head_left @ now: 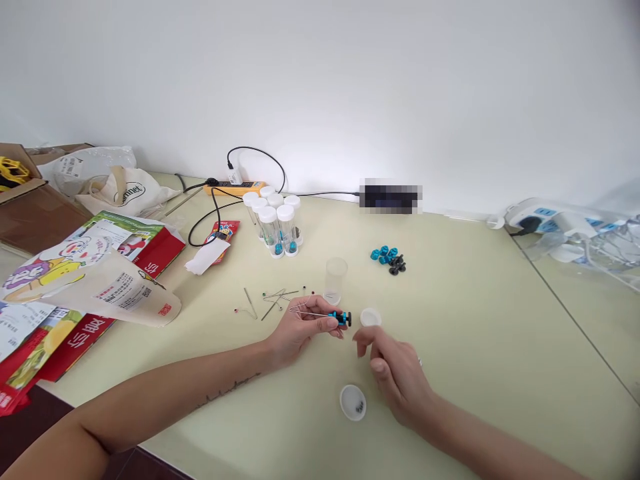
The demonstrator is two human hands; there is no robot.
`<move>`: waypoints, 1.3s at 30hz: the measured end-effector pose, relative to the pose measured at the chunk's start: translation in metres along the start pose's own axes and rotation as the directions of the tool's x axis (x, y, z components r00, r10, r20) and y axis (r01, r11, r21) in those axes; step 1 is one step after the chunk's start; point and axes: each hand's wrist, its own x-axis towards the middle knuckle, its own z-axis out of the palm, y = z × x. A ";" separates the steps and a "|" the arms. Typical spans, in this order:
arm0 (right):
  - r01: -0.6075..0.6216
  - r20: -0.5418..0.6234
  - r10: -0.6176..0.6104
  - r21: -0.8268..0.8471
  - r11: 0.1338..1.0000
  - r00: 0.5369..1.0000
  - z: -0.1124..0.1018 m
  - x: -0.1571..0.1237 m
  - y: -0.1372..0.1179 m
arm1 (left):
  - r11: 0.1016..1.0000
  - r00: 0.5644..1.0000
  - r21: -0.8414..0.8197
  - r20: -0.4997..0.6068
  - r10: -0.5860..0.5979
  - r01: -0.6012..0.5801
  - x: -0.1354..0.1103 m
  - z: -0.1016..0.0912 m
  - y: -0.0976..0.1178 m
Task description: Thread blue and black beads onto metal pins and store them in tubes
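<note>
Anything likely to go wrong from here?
1. The clear tube stands just beyond the left hand; a nudge could tip it.
2. Small dark bits sit in the shallow near cap, close to the right hand; a bump might scatter them.
3. Only the left hand grips the blue-and-black piece; it might slip.
</note>
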 end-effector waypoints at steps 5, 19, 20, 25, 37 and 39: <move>-0.034 0.013 0.033 0.055 0.998 0.999 -0.001 0.003 -0.002 | 1.000 1.000 -0.013 -0.023 -0.011 0.011 0.001 0.004 0.002; -0.077 0.103 0.083 -0.064 0.995 0.991 -0.003 0.008 -0.006 | 0.991 0.992 0.067 0.041 -0.116 0.113 -0.006 0.006 -0.002; -0.073 0.118 0.083 -0.084 0.994 0.990 -0.003 0.007 -0.007 | 0.991 0.992 0.081 0.063 -0.112 0.107 -0.007 0.005 -0.003; -0.047 0.206 0.071 -0.117 0.992 0.976 -0.007 0.006 -0.010 | 0.988 0.988 0.145 0.129 -0.080 0.061 -0.012 0.002 -0.009; 0.088 0.100 -0.061 -0.290 0.953 0.993 0.003 0.008 -0.002 | 0.852 0.968 0.463 0.171 0.186 -0.245 -0.008 0.005 -0.004; 0.110 0.060 -0.095 -0.322 0.940 0.994 0.003 0.009 -0.003 | 0.775 0.951 0.551 0.185 0.248 -0.309 -0.008 0.006 -0.001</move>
